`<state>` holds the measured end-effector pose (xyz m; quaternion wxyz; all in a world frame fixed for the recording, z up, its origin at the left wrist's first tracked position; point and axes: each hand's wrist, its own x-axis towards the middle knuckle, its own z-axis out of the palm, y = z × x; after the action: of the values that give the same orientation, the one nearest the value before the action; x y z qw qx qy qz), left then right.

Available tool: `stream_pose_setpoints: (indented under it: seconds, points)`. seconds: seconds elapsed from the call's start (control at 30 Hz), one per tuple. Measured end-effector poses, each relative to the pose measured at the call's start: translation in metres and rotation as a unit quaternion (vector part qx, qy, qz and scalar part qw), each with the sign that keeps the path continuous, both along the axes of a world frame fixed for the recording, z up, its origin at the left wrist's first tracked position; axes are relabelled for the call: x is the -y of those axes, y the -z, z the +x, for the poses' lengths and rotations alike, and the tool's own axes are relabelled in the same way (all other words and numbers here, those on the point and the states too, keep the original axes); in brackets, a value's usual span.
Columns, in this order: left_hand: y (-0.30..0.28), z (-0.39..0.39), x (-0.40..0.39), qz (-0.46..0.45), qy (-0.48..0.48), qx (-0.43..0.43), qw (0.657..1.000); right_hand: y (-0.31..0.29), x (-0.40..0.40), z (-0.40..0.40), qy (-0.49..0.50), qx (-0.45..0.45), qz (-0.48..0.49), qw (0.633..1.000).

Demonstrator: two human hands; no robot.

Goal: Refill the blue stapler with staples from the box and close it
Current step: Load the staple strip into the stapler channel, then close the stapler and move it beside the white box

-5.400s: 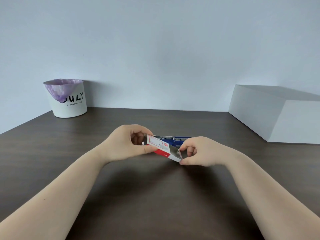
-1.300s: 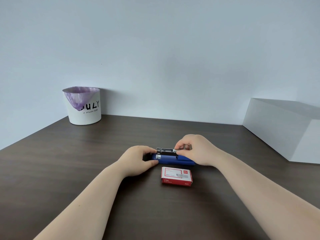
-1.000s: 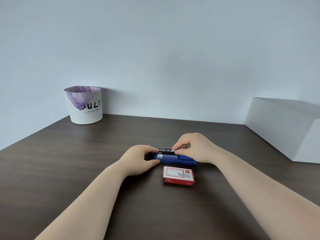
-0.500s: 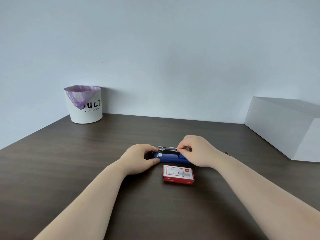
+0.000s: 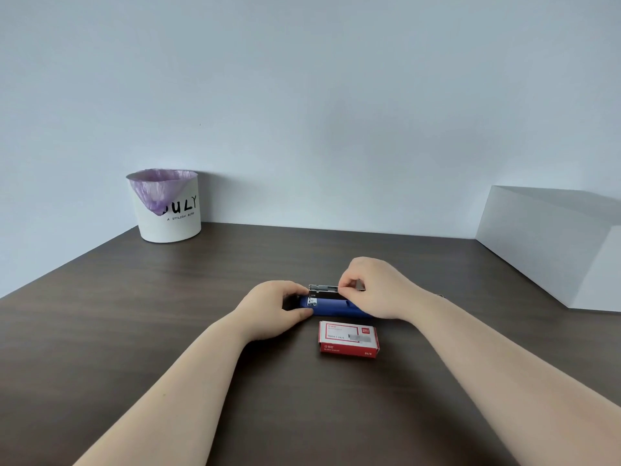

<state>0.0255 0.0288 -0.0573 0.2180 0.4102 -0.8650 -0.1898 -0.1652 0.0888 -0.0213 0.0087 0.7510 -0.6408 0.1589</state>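
A blue stapler lay lengthwise at the middle of a dark, wood-grain counter, its smooth plastic body flat on the surface and its narrow metal staple channel exposed on top. The left hand was curled around the stapler's left end, thumb pressed along the near side. The right hand was closed in a pinch over the channel's right portion — fingertips drawn together on the shiny rail; whether a strip of staples sat between them could not be told. Just in front of the stapler, apart from it, a small rectangular cardboard staple box in red and white rested flat and shut. At far left stood a round white bin lined with crinkled purple plastic — at right, a plain white box with sharp edges.
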Motion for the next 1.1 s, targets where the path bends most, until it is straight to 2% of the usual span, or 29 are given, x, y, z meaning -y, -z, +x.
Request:
stream_pose_setpoints:
  seconds: [0.1,0.17,0.27,0.33,0.53,0.63,0.77,0.87,1.0,1.1]
  points:
    - [0.0,0.001,0.001,-0.002,0.0,0.0,1.0,-0.001,-0.005,-0.021,0.034,0.067,-0.002,0.997]
    - [0.0,0.001,0.001,-0.003,-0.004,0.0,1.0,0.001,-0.009,-0.037,0.062,0.037,0.037,0.997]
    - [0.001,0.0,0.002,-0.002,-0.012,0.002,1.0,0.004,-0.012,-0.052,0.096,-0.065,0.114,0.987]
    - [0.001,-0.001,0.001,-0.001,-0.015,0.005,1.0,0.003,-0.015,-0.06,0.113,-0.069,0.152,0.98]
    - [0.0,-0.002,-0.002,0.005,-0.022,-0.001,1.0,-0.01,-0.025,-0.073,0.158,-0.076,0.185,0.967]
    - [0.001,-0.002,-0.001,0.001,-0.025,0.001,1.0,-0.015,-0.024,-0.072,0.142,-0.051,0.153,0.977]
    - [0.002,-0.002,0.001,0.001,-0.027,-0.003,1.0,-0.032,-0.024,-0.067,0.13,-0.018,0.055,0.99]
    - [0.002,-0.002,0.001,0.003,-0.028,-0.007,1.0,-0.042,-0.021,-0.058,0.077,0.002,-0.016,0.997]
    - [0.003,-0.002,0.001,0.007,-0.032,-0.008,0.999,-0.043,-0.015,-0.043,0.013,0.008,-0.056,0.998]
    - [0.003,-0.001,0.001,0.004,-0.034,-0.007,0.999,-0.043,-0.011,-0.027,-0.003,0.072,-0.069,0.995]
